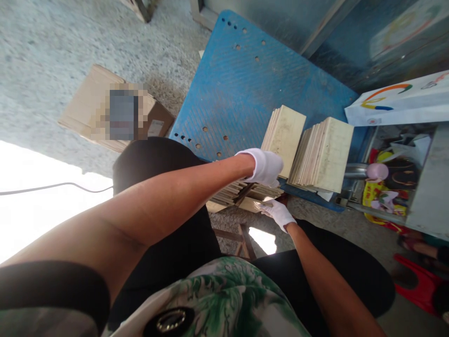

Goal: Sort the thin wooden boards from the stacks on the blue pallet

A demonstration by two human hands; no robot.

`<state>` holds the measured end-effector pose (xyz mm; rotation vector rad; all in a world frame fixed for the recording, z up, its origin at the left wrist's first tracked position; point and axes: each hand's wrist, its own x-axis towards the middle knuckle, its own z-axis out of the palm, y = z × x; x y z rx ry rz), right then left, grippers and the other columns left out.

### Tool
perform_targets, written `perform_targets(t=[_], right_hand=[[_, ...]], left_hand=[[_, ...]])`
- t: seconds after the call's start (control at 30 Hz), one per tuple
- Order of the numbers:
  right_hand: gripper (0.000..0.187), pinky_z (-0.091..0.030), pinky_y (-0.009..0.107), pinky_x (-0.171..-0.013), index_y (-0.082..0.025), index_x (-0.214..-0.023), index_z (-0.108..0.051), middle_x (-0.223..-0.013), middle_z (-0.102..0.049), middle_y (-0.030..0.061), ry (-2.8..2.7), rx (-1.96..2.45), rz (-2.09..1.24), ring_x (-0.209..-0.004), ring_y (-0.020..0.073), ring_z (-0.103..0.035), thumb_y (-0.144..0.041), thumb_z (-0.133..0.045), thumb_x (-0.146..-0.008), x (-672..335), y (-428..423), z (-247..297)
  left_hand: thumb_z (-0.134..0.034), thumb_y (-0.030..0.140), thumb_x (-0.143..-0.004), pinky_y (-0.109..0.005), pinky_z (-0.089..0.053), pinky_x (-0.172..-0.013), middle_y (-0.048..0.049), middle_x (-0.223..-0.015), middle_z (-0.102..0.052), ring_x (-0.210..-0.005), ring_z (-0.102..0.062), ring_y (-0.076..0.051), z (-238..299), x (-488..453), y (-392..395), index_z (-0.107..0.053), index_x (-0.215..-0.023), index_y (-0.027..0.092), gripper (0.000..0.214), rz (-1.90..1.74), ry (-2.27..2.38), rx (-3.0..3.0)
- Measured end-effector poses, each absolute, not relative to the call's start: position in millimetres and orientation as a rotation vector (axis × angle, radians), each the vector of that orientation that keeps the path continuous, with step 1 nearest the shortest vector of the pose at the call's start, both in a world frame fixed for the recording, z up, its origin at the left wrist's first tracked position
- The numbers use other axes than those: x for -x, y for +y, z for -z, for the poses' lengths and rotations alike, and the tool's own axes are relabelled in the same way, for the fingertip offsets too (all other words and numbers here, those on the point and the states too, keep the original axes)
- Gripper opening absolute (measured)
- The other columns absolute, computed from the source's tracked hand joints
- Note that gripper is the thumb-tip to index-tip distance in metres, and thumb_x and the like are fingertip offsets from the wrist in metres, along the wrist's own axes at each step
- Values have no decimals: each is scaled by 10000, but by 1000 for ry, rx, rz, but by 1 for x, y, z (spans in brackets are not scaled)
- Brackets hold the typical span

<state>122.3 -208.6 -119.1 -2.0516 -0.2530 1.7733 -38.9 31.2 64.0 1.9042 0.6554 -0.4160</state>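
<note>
My left hand [267,166], in a white glove, reaches across from the left over the near end of a stack of thin wooden boards [288,135]. Its fingers are hidden from this angle, so whether it grips anything does not show. Lower down, my gloved right hand [278,213] has its fingers closed on the edge of a pale thin board [250,204]. That board is beside more small boards [228,194], which lie partly under my left forearm. To the right stands a thicker row of upright boards [324,152], close to the first stack.
The stacks stand on a blue plastic pallet [224,93]. A cardboard box [94,103] is on the concrete floor at left. At right are a white printed bag [400,100], an open drawer-like bin with a pink-topped bottle [377,172], and a red stool [419,283].
</note>
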Motion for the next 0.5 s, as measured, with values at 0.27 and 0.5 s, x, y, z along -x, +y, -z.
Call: perform_targets(t=[0.27,0.5], right_hand=[[400,-577,310,-809,-159,-888,-645,-884,-726,73,-299,2118,-1763,-851,204,-706,-343,-846,-596,-119,-205,120],[340,-560,289,-718,-152,-945,-684,-776,-721,55,-641,2378,-1681,-727,179,-697,-392,-759,-718,-128,-203,119]], left_hand=[[-572,297,-831,-357,-438,-849,-193,-1134,-672,-979,-617,-280,-68,36,34,-661,-1210,80,446,627,463,-2103],[-558,294,-841,-341,-444,-816,-198,-1103,-684,-947,-631,-276,-65,33,30,-676,-1186,76,425,651,471,-2161]])
